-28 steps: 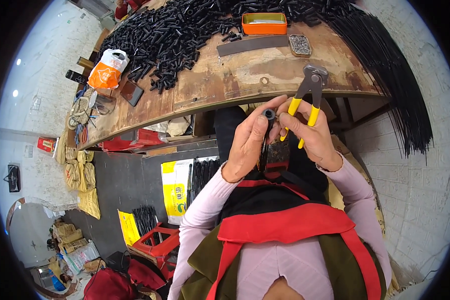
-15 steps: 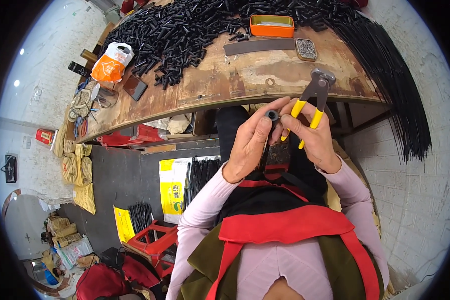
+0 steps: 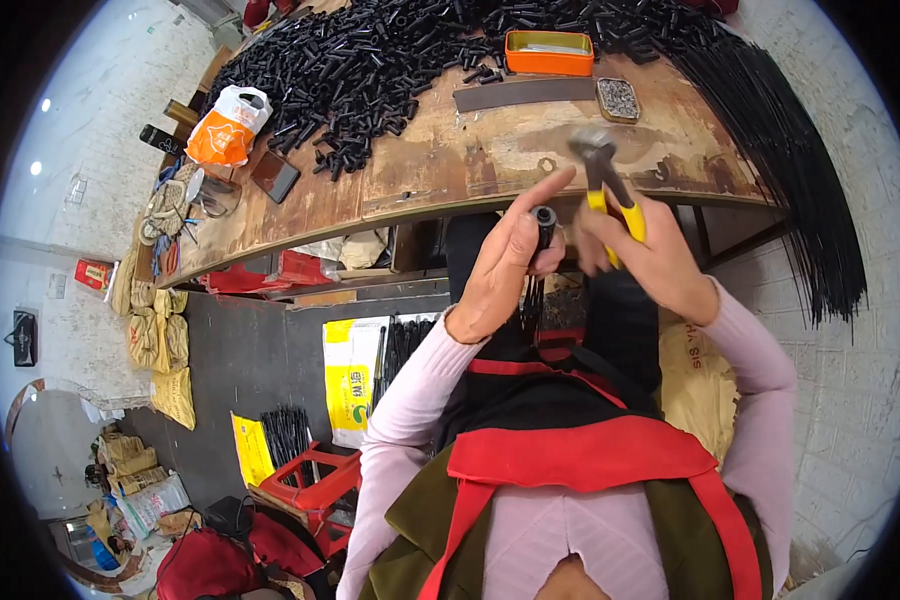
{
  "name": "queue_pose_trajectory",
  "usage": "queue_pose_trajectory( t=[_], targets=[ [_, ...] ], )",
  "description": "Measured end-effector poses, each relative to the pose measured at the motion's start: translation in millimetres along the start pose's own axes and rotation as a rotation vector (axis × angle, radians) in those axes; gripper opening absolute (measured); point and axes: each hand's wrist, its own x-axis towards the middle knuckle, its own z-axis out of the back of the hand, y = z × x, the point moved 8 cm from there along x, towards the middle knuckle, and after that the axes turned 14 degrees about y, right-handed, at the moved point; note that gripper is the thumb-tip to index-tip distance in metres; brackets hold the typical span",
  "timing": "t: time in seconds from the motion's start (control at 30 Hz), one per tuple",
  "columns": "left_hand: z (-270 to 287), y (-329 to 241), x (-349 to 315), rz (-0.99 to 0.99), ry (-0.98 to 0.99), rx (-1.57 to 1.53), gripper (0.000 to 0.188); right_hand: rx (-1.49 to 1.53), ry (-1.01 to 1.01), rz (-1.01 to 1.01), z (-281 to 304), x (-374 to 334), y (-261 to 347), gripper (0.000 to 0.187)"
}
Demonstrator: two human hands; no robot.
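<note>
Holding a short black tube point(image 3: 544, 222) upright in the left hand point(image 3: 505, 270), fingers wrapped around it with the index finger sticking out toward the bench, so that hand is clearly clamped on the piece. It sits just under the front edge of the workbench point(image 3: 440, 170), right in front of the apron. The right hand point(image 3: 655, 262) is clenched on the yellow-handled pliers point(image 3: 610, 185). What's different from half a second ago: the pliers were down beside the tube with the handles spread, and now they've swung up and over the bench edge, handles squeezed together and the head apart from the tube. Looks to me like a nip on the tube end just got finished and the tool is being lifted clear, though I can't see the tube's end well enough to say what got done to it. Behind all that, a big heap of black tubes point(image 3: 370, 60) covers the back of the bench, with an orange tin point(image 3: 548, 52), a flat metal bar point(image 3: 525, 92) and a small tray point(image 3: 618, 98) near it. Long black rods point(image 3: 790, 140) hang off the right end.
</note>
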Motion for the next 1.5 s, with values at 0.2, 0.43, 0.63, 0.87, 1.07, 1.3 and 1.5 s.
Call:
queue_pose_trajectory(
  t=[0.2, 0.43, 0.63, 0.87, 1.07, 1.3, 1.5],
  targets=[
    [11, 5, 3, -0.042, -0.01, 0.022, 0.053, -0.162, 0.161, -0.423, 0, -53, -1, 0.02],
    [2, 6, -2, 0.093, 0.055, 0.21, 0.059, -0.181, 0.247, -0.353, -14, -50, -2, 0.03],
    [-1, 4, -3, 0.078, 0.113, 0.119, 0.055, -0.098, 0.334, -0.25, -16, -46, -1, 0.033],
    [-6, -1, -8, 0.04, 0.09, 0.187, 0.055, -0.015, 0.489, -0.538, -20, -48, 6, 0.029],
    [-2, -7, -12, 0.043, 0.118, 0.149, 0.054, 0.164, 0.508, -0.612, -30, -48, 4, 0.029],
    [-18, -5, -1, 0.041, 0.168, 0.207, 0.055, -0.093, 0.405, -0.657, -10, -67, 25, 0.028],
    [-12, -5, -2, 0.07, 0.014, 0.326, 0.055, -0.126, 0.358, -0.612, -4, -56, 15, 0.032]
  ],
)
